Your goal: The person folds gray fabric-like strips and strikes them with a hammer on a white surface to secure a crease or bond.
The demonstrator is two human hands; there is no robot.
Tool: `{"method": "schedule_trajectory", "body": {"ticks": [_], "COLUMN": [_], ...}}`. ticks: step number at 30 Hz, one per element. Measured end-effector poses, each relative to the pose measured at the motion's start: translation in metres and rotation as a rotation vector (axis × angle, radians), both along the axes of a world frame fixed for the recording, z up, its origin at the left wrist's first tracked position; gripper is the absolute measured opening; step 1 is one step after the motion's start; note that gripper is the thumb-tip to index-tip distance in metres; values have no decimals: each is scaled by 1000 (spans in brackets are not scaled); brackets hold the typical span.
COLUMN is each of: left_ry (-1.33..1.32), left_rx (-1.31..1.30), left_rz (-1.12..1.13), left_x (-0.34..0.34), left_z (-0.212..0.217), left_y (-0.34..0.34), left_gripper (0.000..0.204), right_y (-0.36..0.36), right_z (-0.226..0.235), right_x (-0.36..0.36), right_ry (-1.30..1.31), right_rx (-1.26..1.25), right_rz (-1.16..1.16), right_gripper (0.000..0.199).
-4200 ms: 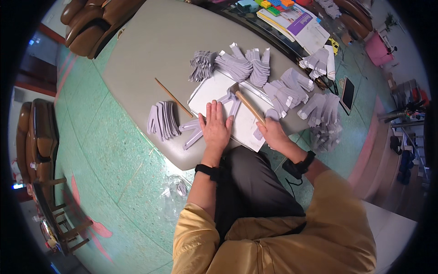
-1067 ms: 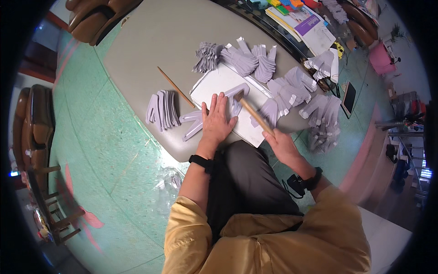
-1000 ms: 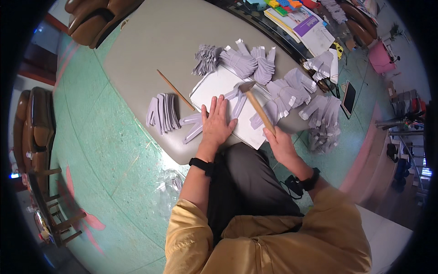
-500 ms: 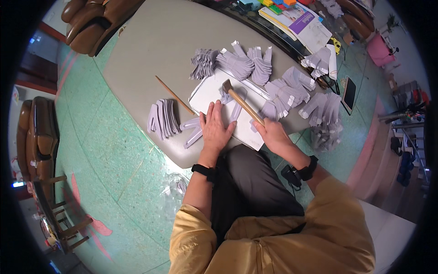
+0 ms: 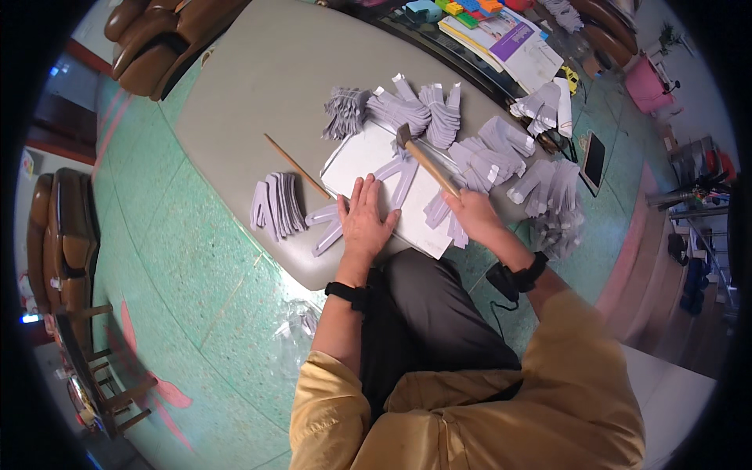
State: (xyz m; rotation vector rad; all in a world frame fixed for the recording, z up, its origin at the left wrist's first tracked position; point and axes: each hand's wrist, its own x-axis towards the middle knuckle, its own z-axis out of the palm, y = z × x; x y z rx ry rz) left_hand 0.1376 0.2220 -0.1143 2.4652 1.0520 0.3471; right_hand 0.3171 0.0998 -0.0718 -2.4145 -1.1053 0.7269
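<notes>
The hammer (image 5: 425, 160) lies over the white board (image 5: 352, 157) on the desk (image 5: 258, 86), handle toward the near right, head at the far left. The right hand (image 5: 474, 218) has its grip closed around the handle. The left hand (image 5: 366, 221) presses flat, fingers spread, on a grey strip (image 5: 403, 178). It looks like the pounding step; the next blow needs the head brought down on the strip, clear of the fingers.

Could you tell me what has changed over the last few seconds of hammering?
The hammer in the right hand has swung down: its head, raised a second ago, now sits low on the grey cut piece on the white board. The left hand stays flat on the board; the thin stick and grey stacks are unmoved.
</notes>
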Motion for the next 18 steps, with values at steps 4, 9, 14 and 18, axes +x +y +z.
{"method": "schedule_trajectory", "body": {"ticks": [4, 9, 14, 18], "left_ry": [-2, 15, 8, 18], "left_rx": [2, -52, -57, -63], "left_rz": [-2, 10, 3, 16], "left_x": [-4, -6, -2, -9], "left_z": [-2, -1, 2, 0], "left_y": [-2, -1, -2, -1], "left_gripper": [67, 66, 66, 67], "right_y": [-18, -20, -23, -21], "right_z": [17, 25, 4, 31], "right_x": [-25, -24, -26, -32], "right_ry": [-23, 94, 5, 68], "right_rx": [137, -6, 86, 60], "right_rz": [-82, -32, -38, -8], "right_gripper": [45, 43, 43, 43]}}
